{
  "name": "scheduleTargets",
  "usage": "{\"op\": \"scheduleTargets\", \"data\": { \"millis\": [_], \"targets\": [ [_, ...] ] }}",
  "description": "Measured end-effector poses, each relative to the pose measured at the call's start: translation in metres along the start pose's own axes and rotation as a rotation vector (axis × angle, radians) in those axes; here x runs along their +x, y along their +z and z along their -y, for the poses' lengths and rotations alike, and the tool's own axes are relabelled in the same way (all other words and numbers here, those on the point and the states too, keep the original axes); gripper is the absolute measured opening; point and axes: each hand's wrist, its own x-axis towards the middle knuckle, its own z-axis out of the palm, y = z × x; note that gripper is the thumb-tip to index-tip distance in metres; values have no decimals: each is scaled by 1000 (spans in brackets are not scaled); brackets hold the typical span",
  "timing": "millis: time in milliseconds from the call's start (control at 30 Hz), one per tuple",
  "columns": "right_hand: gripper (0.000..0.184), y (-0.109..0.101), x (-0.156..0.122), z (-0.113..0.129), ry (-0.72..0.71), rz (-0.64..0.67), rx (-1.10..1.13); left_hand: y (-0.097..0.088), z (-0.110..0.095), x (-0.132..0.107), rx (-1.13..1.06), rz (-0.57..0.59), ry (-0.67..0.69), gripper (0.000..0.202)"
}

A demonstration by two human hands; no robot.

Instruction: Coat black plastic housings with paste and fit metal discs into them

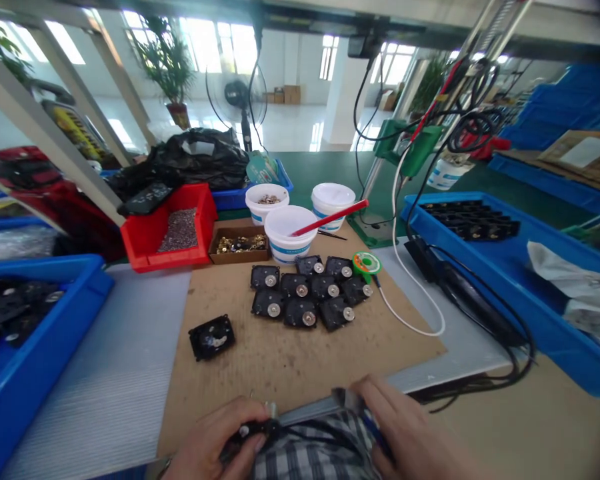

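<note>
My left hand [215, 440] is at the bottom edge of the bench, its fingers closed on a small black part [247, 433] with dark wires running from it. My right hand [405, 427] is beside it, fingers curled on a thin blue-handled tool [375, 430] near a checked cloth [315, 453]. Farther out on the brown board [260, 360] lie several black square parts with metal centres [305, 293]. One more black part [211, 337] lies apart to the left.
White tubs [290, 230] with a red stick [330, 217], a box of brass bits [240, 245] and a red bin [173, 227] stand behind. Blue trays [540, 300] [25, 347] flank the board. A solder reel [367, 263] and black cables [480, 313] lie right.
</note>
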Motion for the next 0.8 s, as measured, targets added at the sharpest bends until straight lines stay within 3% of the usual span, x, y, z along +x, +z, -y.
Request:
{"op": "scheduleTargets", "data": {
  "millis": [67,167,367,467,567,800],
  "targets": [
    [51,5,6,21,-36,126,112,1,4,-1,14,44,87,32],
    [46,7,17,39,-61,186,119,0,5,-2,64,85,166,36],
    [42,4,21,51,-170,179,57,-5,-5,-1,132,204,240,32],
    [37,-3,21,57,-183,264,15,-7,-3,-3,161,231,299,37],
    [33,-10,24,63,-181,327,-23,-4,2,-6,122,218,335,41],
    [23,-6,27,67,-231,360,-91,5,9,-13,62,101,417,24]
  ]
}}
